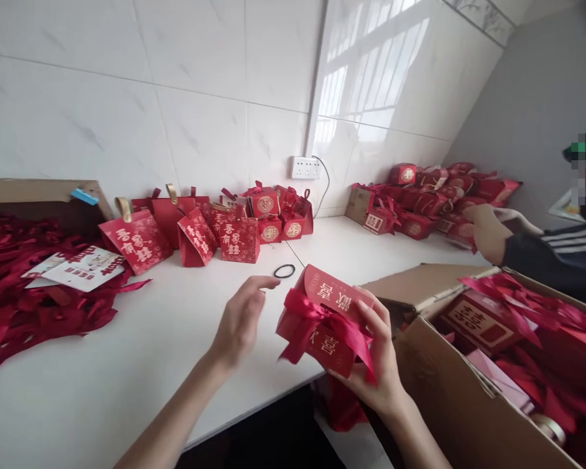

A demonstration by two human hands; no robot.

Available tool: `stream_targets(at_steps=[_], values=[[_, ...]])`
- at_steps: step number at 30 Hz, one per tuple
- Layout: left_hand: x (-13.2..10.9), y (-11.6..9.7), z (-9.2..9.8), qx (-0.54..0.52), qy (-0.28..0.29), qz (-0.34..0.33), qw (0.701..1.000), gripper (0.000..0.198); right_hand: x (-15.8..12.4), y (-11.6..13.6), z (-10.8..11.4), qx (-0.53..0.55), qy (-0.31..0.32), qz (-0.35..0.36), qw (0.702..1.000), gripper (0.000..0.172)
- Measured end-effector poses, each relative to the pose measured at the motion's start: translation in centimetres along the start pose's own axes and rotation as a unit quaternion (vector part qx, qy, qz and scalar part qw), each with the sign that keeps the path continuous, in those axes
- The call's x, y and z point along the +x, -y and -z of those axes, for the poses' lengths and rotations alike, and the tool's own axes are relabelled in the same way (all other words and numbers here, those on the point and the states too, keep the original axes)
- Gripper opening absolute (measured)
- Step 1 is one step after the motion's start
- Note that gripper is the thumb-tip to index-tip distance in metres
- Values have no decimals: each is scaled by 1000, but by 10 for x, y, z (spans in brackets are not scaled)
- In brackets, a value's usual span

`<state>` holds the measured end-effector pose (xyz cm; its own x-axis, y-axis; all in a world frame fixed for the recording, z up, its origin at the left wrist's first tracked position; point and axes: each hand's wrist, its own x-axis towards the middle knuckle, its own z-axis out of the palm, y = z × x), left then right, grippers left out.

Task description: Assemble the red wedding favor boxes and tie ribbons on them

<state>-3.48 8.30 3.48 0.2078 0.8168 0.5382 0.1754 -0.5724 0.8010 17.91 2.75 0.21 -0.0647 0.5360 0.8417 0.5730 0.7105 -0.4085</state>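
My right hand (378, 358) grips a red gift box (339, 290) from its right side, with the thumb on top and fingers beneath. The box is tilted above the table's front edge. Gold characters are printed on it, and a pinkish-red satin ribbon bow (312, 316) is tied around it. To its left, my left hand (239, 319) is apart from the box and holds nothing. Its index finger stretches toward the box while the other fingers bend loosely. Just beyond that fingertip lies a thin black loop (284, 271) on the white table (176, 365).
An open cardboard box (434, 365) of red gift boxes and ribbon stands at right. Red ribbons (43, 312) and white cards (85, 268) are heaped at left. Red gift bags (239, 240) line the wall; more boxes (430, 195) are piled near another person's arm (542, 251).
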Motion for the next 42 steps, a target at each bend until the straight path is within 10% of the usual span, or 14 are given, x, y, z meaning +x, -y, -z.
stream_targets(at_steps=[3, 11, 21, 34, 39, 42], values=[[-11, -26, -27, -12, 67, -63, 996, 37, -11, 2, 20, 2, 7, -22, 1000, 79], [-18, -44, -49, -145, 142, 18, 979, 51, -20, 7, 41, 4, 7, -55, 998, 79], [-4, -41, -44, -254, -28, 172, 951, 34, -20, 6, 39, 59, 16, -23, 998, 71], [-21, -33, -25, -93, 10, 130, 987, 21, -25, 2, 15, 99, 107, -63, 987, 78], [-23, -12, -17, -59, -10, 216, 975, 27, -14, -4, 12, 137, 299, -157, 931, 96], [-28, -5, -16, -79, -4, 246, 966, 29, -8, -6, 15, 231, 246, -226, 914, 90]])
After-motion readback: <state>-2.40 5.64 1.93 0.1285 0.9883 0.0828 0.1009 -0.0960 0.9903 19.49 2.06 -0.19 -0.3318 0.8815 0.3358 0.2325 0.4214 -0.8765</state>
